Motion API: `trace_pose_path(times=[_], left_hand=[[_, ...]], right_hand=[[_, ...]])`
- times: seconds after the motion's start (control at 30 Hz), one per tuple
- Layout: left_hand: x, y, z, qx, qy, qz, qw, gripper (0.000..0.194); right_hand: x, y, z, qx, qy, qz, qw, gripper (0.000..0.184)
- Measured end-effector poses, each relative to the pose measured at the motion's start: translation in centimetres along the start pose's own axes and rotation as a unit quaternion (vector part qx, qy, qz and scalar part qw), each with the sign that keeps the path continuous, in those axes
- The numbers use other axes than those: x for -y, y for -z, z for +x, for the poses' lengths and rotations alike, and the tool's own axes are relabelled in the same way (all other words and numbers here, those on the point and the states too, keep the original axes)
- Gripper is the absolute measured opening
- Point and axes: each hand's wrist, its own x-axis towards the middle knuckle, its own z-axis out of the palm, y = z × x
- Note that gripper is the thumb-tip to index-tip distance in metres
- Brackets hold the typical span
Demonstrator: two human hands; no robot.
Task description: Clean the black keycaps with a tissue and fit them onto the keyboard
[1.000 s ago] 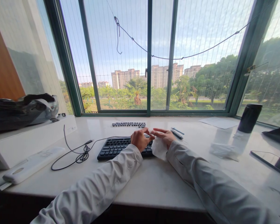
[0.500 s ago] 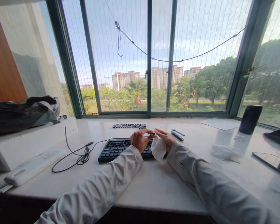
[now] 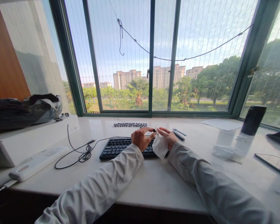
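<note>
A black keyboard (image 3: 118,147) lies on the white window-side counter (image 3: 154,174), its cable (image 3: 84,154) coiled to the left. My left hand (image 3: 141,139) hovers over the keyboard's right end, pinching a small black keycap (image 3: 154,130) between thumb and forefinger. My right hand (image 3: 168,137) is just beside it, fingers curled around a white tissue (image 3: 160,145) that hangs below the palm. The keycap sits close to the tissue. A row of loose black keycaps (image 3: 130,124) lies behind the keyboard.
Two pens (image 3: 178,133) lie right of my hands. A black tumbler (image 3: 253,120), a crumpled tissue (image 3: 225,151), a paper sheet (image 3: 221,124) and a dark tablet (image 3: 274,163) are to the right. A white box (image 3: 25,140) with a helmet (image 3: 25,110) and a white remote-like device (image 3: 37,162) are left.
My left hand has lifted the pinched keycap slightly toward the tissue in my right hand. The camera view has shifted a little; nothing else on the counter has moved.
</note>
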Motion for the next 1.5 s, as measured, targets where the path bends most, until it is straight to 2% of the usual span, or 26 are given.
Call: trace_pose_path(times=[0.1,0.23,0.33,0.47,0.53,0.77,0.97,1.1,1.2,1.33,1.5], left_hand=[[-0.2,0.2,-0.1,0.005,-0.017,-0.017,1.000,0.027],[-0.3,0.2,-0.1,0.009,-0.025,-0.017,1.000,0.022],[-0.1,0.3,0.1,0.001,-0.002,0.011,1.000,0.018],[0.1,0.2,0.1,0.007,0.007,0.060,0.998,0.012],[0.2,0.2,0.1,0.017,0.001,0.070,0.997,0.010],[0.2,0.1,0.0,0.030,-0.006,0.078,0.997,0.008],[0.3,0.6,0.4,-0.003,-0.005,0.036,0.999,0.019],[0.8,0.5,0.6,-0.004,-0.004,0.052,0.999,0.019],[1.2,0.3,0.7,0.016,-0.014,0.058,0.998,0.020],[1.6,0.1,0.8,0.054,-0.056,0.042,0.996,0.018],[1.8,-0.1,0.8,0.056,-0.087,0.008,0.995,0.016]], right_hand=[[0.0,-0.4,-0.4,0.007,-0.014,0.010,1.000,0.034],[-0.2,-1.2,-0.9,0.064,-0.025,0.039,0.997,0.018],[-0.1,-1.5,-1.1,0.093,-0.045,0.034,0.994,0.019],[0.1,-1.1,-0.9,0.081,-0.054,0.014,0.995,0.039],[0.0,-0.7,-0.7,0.075,-0.047,0.006,0.996,0.043],[-0.2,-0.2,-0.4,0.055,-0.014,0.003,0.998,0.043],[0.1,0.0,0.0,0.006,-0.010,0.010,1.000,0.043],[1.0,0.8,0.9,-0.021,0.014,-0.128,0.991,0.029],[1.6,1.1,1.1,0.017,0.053,-0.219,0.974,0.018],[1.4,0.8,0.5,0.079,0.083,-0.269,0.956,0.029],[0.9,0.8,0.4,0.098,0.118,-0.303,0.941,0.033]])
